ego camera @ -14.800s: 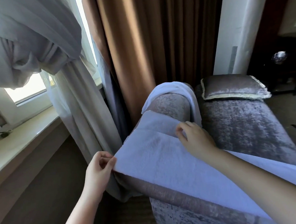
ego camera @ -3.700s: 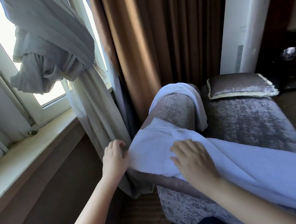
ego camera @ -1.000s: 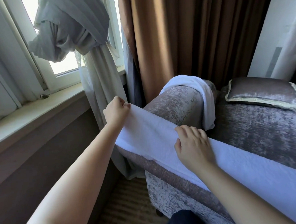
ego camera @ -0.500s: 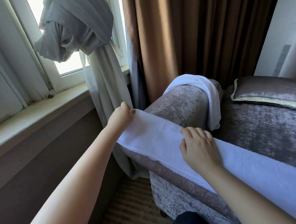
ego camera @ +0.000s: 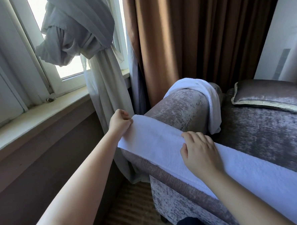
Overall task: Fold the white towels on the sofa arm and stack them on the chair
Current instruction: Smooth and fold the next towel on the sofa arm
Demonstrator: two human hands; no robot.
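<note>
Pinching the end of the white towel (ego camera: pixel 149 140) with the left hand (ego camera: pixel 119 122), fingers (ego camera: pixel 126 119) clamped on its corner, to keep the strip taut along the sofa arm (ego camera: pixel 182 106); pressing with the right hand (ego camera: pixel 199 152), fingers together on the cloth (probably to mark the next fold).

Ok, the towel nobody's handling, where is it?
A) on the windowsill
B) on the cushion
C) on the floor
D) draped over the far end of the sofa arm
D: the spare towel hangs over the far end of the sofa arm, beyond the long towel that the left hand pinches and the right hand rests on.
</note>
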